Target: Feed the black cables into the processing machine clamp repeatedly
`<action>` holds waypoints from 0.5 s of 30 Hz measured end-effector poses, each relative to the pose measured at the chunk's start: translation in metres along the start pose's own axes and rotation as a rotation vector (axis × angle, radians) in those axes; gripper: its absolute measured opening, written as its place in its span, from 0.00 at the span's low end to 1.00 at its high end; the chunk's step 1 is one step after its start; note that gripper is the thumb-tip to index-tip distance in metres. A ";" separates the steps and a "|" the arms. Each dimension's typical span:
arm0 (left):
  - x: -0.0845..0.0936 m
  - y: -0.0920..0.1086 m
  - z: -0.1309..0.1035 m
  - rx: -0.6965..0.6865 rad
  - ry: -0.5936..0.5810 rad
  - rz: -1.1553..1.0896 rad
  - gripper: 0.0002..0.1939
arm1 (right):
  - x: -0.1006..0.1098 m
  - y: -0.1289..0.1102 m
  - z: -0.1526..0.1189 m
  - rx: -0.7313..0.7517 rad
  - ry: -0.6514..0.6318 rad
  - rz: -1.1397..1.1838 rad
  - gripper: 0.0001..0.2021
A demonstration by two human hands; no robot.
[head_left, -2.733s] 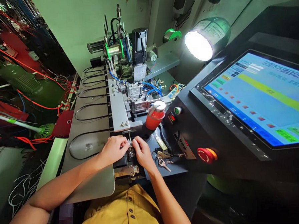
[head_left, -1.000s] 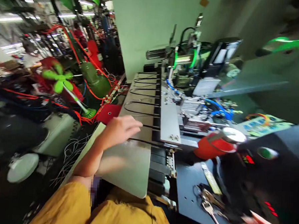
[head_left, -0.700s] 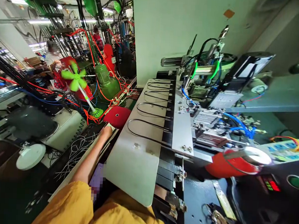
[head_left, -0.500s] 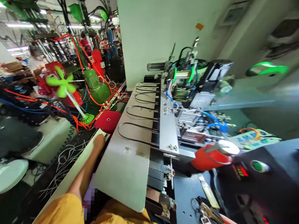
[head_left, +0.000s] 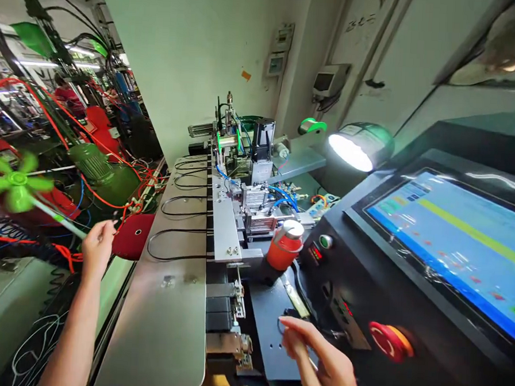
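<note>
My left hand (head_left: 98, 245) is raised at the left, beside the red stool seat (head_left: 132, 238) and left of the metal machine plate (head_left: 160, 320). Its fingers are drawn together, and a small dark tip shows at them that I cannot make out. My right hand (head_left: 324, 363) hovers over the dark machine base (head_left: 262, 308), index finger stretched out and the thumb slightly apart, with nothing visible in it. It hides most of the keys lying there. Several black cable loops (head_left: 179, 205) lie along the plate, their ends at the metal rail (head_left: 225, 226).
A red bottle (head_left: 284, 249) with a white top stands beyond my right hand. On the right are a control panel with a touchscreen (head_left: 453, 243), a red emergency stop button (head_left: 390, 341) and a lit lamp (head_left: 361, 145). A green fan (head_left: 18, 180) stands at far left.
The view has swung right, bringing in the touchscreen and lamp. My left hand has risen from the pale ledge beside the plate. My right hand has come further into view over the keys.
</note>
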State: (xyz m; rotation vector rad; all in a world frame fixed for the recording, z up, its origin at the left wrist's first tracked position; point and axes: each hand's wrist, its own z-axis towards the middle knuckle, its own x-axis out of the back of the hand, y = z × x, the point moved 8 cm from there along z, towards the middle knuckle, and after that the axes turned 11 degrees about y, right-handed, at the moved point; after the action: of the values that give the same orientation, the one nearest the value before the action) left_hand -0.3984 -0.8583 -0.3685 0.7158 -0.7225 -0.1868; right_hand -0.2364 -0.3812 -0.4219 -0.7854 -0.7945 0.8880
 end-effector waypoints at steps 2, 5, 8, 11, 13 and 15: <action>-0.021 0.065 -0.023 -0.123 -0.288 -0.177 0.17 | -0.014 -0.002 0.003 -0.019 -0.073 0.044 0.09; -0.057 0.154 -0.115 -0.305 -0.973 -0.244 0.14 | -0.036 -0.005 0.007 -0.098 -0.194 0.082 0.09; -0.063 0.200 -0.189 -0.404 -1.225 -0.281 0.15 | -0.049 -0.006 0.012 -0.209 -0.204 0.144 0.08; -0.067 0.210 -0.221 -0.465 -1.261 -0.282 0.13 | -0.055 -0.003 0.013 -0.294 -0.141 0.207 0.08; -0.072 0.207 -0.228 -0.482 -1.267 -0.282 0.12 | -0.058 0.002 0.012 -0.347 -0.094 0.236 0.08; -0.076 0.203 -0.231 -0.505 -1.249 -0.289 0.11 | -0.058 0.006 0.010 -0.385 -0.055 0.251 0.08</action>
State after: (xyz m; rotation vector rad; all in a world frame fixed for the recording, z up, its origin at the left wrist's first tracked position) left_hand -0.3190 -0.5532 -0.3980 0.1341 -1.6671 -1.0999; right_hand -0.2704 -0.4273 -0.4375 -1.2234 -0.9436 0.9963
